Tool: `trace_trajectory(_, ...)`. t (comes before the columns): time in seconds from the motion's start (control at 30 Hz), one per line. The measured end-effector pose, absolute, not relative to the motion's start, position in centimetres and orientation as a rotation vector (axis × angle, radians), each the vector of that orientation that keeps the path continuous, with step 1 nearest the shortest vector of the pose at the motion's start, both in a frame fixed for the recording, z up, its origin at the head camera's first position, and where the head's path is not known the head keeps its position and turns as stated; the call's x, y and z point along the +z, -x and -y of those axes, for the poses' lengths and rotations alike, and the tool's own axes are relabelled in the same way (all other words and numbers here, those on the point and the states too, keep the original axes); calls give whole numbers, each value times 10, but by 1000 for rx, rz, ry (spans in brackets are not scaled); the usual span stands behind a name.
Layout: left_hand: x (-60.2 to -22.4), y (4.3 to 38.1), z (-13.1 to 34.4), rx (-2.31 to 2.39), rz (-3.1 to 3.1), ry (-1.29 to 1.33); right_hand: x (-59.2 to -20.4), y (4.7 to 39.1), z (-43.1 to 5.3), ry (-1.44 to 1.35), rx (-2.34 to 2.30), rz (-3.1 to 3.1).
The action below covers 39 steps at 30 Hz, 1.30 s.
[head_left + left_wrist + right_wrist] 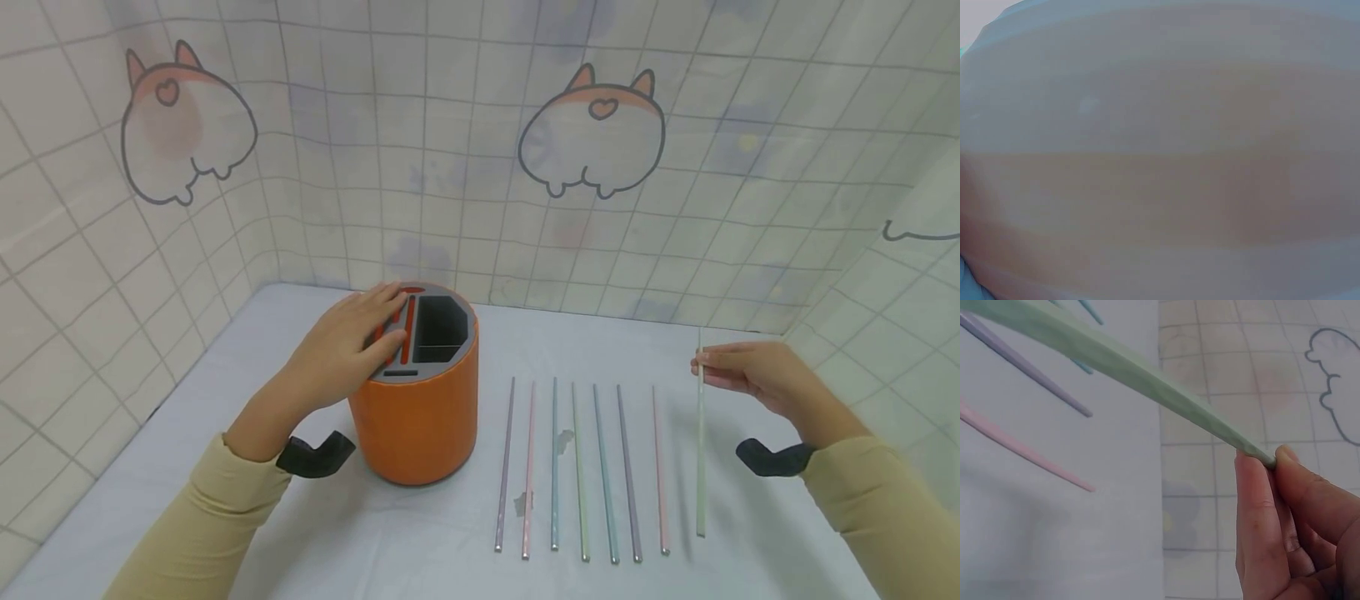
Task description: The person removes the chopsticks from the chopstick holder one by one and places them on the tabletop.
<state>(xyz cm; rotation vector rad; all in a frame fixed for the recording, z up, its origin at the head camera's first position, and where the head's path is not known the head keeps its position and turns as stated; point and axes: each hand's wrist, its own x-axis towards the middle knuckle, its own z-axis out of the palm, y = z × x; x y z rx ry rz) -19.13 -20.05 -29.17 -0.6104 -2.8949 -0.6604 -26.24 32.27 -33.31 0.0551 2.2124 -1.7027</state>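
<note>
My right hand (757,375) pinches a pale green chopstick (701,450) near its upper end, between thumb and fingertips; the chopstick stands nearly upright in the head view. In the right wrist view the same chopstick (1147,384) slants down to the fingertips. Over the grey slotted top of an orange round holder (416,433) lies my left hand (337,346), fingers extended, covering part of its slots. A dark compartment (441,321) shows on the holder's right side. The left wrist view is too blurred to make anything out.
Several pastel chopsticks lie side by side on the white tabletop, among them a pink chopstick (658,467) nearest the right hand. A grid-patterned cloth (465,242) with cartoon animals stands behind and at both sides.
</note>
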Motion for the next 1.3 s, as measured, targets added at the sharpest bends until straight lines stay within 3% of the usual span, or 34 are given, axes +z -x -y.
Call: trace_trajectory(1.3, -291, 188, 199, -669, 2873, 640, -415, 264, -339, -323, -1545, -2217)
